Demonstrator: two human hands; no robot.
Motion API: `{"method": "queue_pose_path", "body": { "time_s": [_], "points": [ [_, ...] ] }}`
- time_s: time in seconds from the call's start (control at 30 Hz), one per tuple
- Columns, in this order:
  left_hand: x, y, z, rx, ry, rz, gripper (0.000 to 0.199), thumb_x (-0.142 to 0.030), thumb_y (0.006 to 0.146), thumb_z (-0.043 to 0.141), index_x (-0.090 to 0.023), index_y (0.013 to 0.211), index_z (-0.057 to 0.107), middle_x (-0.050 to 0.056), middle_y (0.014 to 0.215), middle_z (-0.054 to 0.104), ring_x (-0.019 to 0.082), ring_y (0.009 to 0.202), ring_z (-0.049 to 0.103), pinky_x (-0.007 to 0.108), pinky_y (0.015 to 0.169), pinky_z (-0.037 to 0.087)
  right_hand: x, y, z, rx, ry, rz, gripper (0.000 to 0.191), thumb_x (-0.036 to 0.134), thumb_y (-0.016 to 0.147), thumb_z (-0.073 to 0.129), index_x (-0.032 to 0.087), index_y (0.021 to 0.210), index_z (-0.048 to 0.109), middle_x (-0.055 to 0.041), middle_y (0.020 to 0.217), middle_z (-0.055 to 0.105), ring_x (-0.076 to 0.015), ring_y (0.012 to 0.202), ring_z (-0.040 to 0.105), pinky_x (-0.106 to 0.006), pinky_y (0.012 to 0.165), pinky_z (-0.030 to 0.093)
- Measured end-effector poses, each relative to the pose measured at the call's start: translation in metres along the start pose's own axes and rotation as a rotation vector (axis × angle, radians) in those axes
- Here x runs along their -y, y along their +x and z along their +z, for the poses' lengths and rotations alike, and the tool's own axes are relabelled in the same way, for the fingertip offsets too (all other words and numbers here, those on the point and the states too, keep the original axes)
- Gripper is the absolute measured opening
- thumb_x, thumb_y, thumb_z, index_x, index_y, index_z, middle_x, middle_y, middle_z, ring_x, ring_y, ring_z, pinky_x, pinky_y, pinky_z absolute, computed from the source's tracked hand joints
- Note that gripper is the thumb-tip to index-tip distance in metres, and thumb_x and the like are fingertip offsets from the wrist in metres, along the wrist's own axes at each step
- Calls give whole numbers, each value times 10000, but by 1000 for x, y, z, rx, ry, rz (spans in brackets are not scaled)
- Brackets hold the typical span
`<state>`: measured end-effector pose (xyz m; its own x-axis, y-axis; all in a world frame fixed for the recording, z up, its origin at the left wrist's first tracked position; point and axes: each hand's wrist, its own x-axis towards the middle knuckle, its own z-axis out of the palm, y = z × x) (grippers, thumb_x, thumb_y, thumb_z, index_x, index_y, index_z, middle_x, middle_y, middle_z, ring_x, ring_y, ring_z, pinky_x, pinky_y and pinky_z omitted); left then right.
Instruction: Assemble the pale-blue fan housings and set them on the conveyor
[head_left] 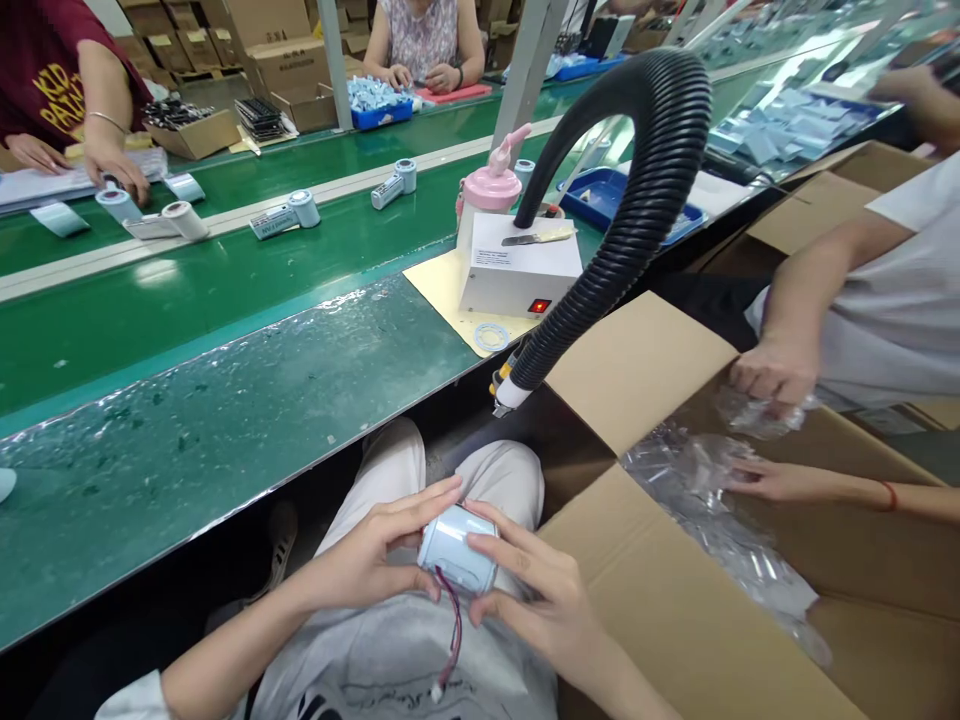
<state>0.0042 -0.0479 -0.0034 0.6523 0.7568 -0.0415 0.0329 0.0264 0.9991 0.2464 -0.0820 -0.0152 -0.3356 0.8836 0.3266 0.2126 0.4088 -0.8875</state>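
Above my lap, a light-blue cylindrical fan part is held between both hands. My left hand grips its left end, with the thumb under it. My right hand closes round its right side, fingers over the top and thumb at the lower edge. Dark red and black wires come out of the part's lower left side and hang down to a small white plug. The far side of the part is hidden from me.
A black flexible hose arches from a white box down past the bench edge. At right, a cardboard box holds clear plastic pieces, with a co-worker's hands in it. Several handheld fans lie on the green belt.
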Motion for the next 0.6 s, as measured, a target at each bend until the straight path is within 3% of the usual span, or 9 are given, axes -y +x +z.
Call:
{"method": "queue_pose_path", "body": {
  "time_s": [0.07, 0.17, 0.33, 0.47, 0.53, 0.6],
  "points": [
    [-2, 0, -2, 26, 19, 60, 835, -328, 791, 859, -391, 1523, 462, 113, 1644, 415, 349, 1537, 350, 534, 1187, 418, 4, 0, -1, -30, 9, -29, 618, 306, 857, 838, 366, 1427, 607, -84, 1429, 649, -310, 1235, 682, -425, 1033, 601],
    [-5, -1, -4, 34, -35, 67, 867, -300, 755, 890, -365, 1518, 483, 132, 1598, 470, 352, 1492, 424, 497, 1161, 459, 9, 3, -6, -36, 51, -32, 787, 282, 825, 871, 380, 1505, 486, -60, 1368, 697, -284, 1219, 696, -414, 1053, 591],
    [1, -2, 3, 16, -64, 100, 836, -264, 718, 915, -375, 1454, 535, 103, 1511, 530, 320, 1425, 501, 462, 1164, 450, 10, 8, -7, 3, 117, -75, 694, 289, 865, 839, 392, 1458, 492, -57, 1370, 693, -254, 1250, 676, -384, 1073, 571],
    [2, 5, 6, -27, 34, -5, 699, -358, 749, 881, -287, 1374, 577, 114, 1406, 599, 303, 1283, 610, 389, 1054, 538, -6, 7, -10, 81, 6, -91, 693, 479, 862, 807, 307, 1461, 506, -131, 1436, 638, -287, 1305, 633, -421, 1093, 545],
    [-5, 12, -14, -72, 155, -69, 633, -395, 763, 856, -262, 1323, 592, 84, 1320, 655, 273, 1147, 677, 314, 933, 585, -25, 3, -27, 85, -128, 20, 708, 561, 864, 775, 243, 1452, 541, -162, 1463, 608, -315, 1351, 588, -462, 1135, 498],
    [-16, 28, -57, -187, 295, -102, 540, -451, 798, 811, -257, 1256, 601, 13, 1191, 706, 215, 989, 708, 242, 827, 581, -50, -5, -61, -64, -279, 261, 601, 563, 914, 696, 198, 1383, 609, -165, 1454, 612, -319, 1355, 576, -483, 1155, 464]
  ]
}}
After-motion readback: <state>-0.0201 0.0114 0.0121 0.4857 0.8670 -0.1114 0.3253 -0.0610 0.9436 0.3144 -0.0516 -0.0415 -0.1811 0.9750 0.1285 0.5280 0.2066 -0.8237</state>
